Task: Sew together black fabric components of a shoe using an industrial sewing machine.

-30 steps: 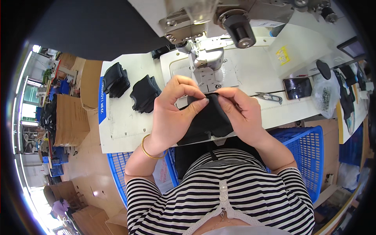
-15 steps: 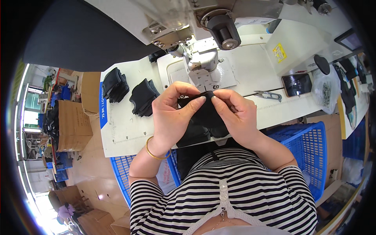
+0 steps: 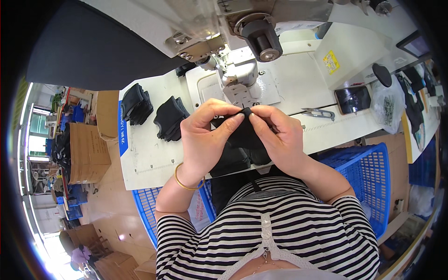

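Observation:
A piece of black fabric (image 3: 246, 133) hangs between my two hands, in front of the sewing machine (image 3: 239, 77). My left hand (image 3: 205, 135) pinches its upper edge between thumb and fingers. On the other side my right hand (image 3: 279, 135) pinches the same edge, the two thumbs close together. The cloth's top edge is near the machine's metal plate, and I cannot tell if they touch. More folded black cloth (image 3: 229, 160) lies below my hands at the table's front edge, partly covered.
Two stacks of black cloth pieces, a nearer one (image 3: 171, 119) and a farther one (image 3: 136, 105), lie on the table's left. Thread snips (image 3: 318, 113), a phone (image 3: 353, 100) and a clear plastic bag (image 3: 389, 107) are at the right. Blue baskets (image 3: 368, 182) stand below the table.
Both hands keep their pinch on the black fabric, with its upper edge drawn slightly more together between the fingertips. The view has shifted a little; the stacks have not moved.

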Tool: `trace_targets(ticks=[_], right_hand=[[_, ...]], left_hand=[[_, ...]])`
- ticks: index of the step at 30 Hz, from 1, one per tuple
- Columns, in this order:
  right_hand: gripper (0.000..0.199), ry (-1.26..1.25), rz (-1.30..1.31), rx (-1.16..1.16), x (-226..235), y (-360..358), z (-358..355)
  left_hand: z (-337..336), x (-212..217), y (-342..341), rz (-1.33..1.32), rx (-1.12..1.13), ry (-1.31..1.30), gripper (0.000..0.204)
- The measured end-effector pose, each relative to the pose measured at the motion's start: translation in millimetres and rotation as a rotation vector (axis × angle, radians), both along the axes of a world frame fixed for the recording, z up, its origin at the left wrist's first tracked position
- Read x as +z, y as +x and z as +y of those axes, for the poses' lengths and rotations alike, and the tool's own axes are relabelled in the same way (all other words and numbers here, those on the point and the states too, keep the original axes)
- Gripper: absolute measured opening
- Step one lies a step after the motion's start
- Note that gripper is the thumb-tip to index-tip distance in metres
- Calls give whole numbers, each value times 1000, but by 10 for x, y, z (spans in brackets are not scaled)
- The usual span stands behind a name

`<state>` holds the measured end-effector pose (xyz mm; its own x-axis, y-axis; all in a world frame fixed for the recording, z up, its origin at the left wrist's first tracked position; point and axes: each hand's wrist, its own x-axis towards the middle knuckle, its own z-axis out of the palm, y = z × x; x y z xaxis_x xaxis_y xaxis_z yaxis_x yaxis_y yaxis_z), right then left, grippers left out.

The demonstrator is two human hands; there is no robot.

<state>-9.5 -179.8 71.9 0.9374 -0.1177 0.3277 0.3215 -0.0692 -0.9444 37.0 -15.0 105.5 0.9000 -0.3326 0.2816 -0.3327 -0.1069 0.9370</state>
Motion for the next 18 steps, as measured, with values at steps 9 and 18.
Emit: trace_targets(ticks=[9,18], right_hand=[[14,-210,-41,-13,-6,-100,-135],[13,-193,-113,-21,-29,-61,-138]], left_hand=[[97,-66,117,52,145,-277,13],[82,-62,158,74,132,-310,13]])
